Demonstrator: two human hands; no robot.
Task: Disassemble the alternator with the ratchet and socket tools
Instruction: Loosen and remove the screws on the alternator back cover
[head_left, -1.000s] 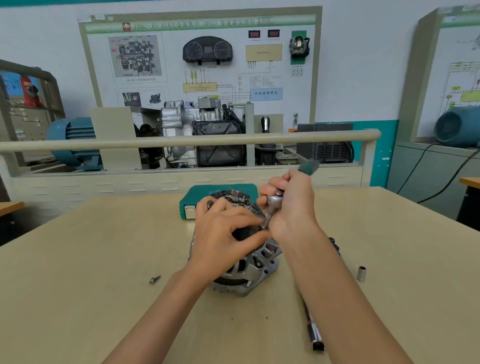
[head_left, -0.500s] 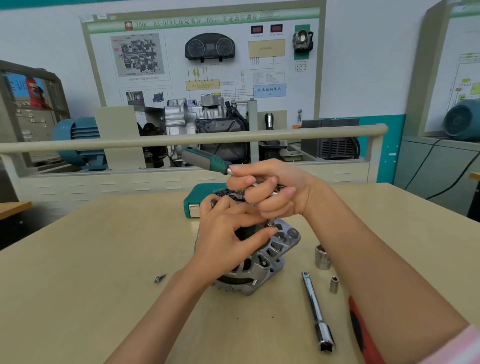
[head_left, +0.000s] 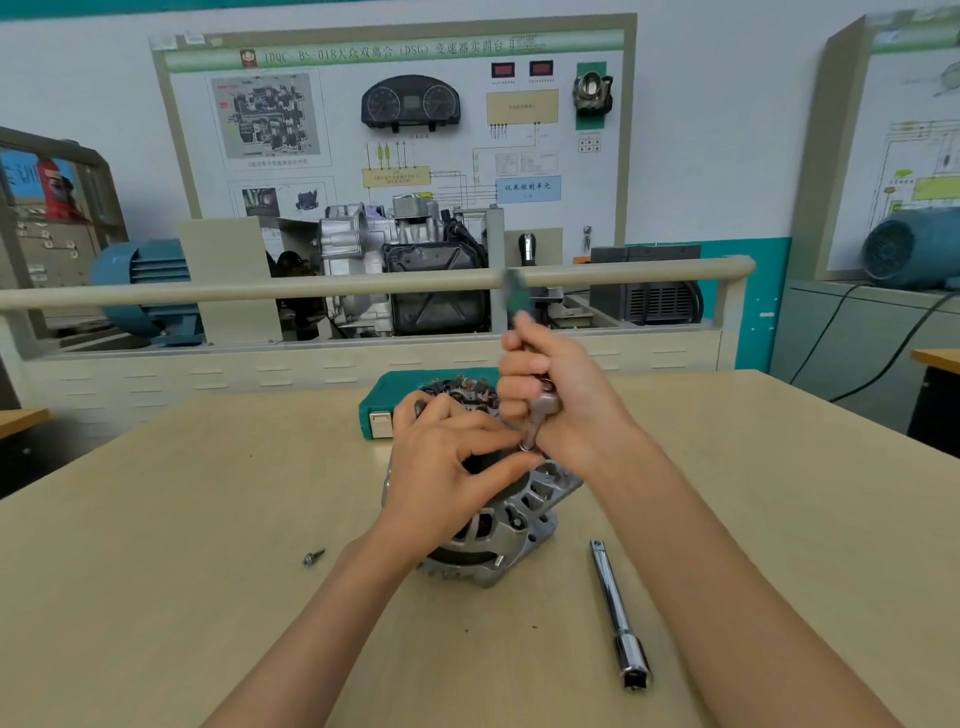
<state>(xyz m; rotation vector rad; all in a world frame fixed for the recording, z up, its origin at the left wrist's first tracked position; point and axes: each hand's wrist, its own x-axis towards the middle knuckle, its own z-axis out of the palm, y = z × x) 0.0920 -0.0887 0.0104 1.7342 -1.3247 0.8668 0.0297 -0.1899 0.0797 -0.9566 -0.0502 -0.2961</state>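
Note:
A grey metal alternator (head_left: 524, 512) stands on the beige table (head_left: 156, 545) in the middle of the head view. My left hand (head_left: 441, 467) lies on top of it, with thumb and forefinger pinching the small socket (head_left: 529, 439) at the ratchet's tip. My right hand (head_left: 561, 400) grips the ratchet (head_left: 543, 402) near its head. Its green handle (head_left: 516, 293) points up and away, blurred. The socket stands on the alternator's upper right edge. My hands hide most of the alternator's top.
A chrome extension bar (head_left: 618, 616) lies on the table right of the alternator. A loose bolt (head_left: 313, 557) lies to the left. A green tool case (head_left: 384, 405) sits behind the alternator. Past the table stands a railed training bench with a gearbox and a wall board.
The ratchet handle swung from pointing left to pointing up and away, my right hand turning with it. My left hand stayed on the alternator and socket.

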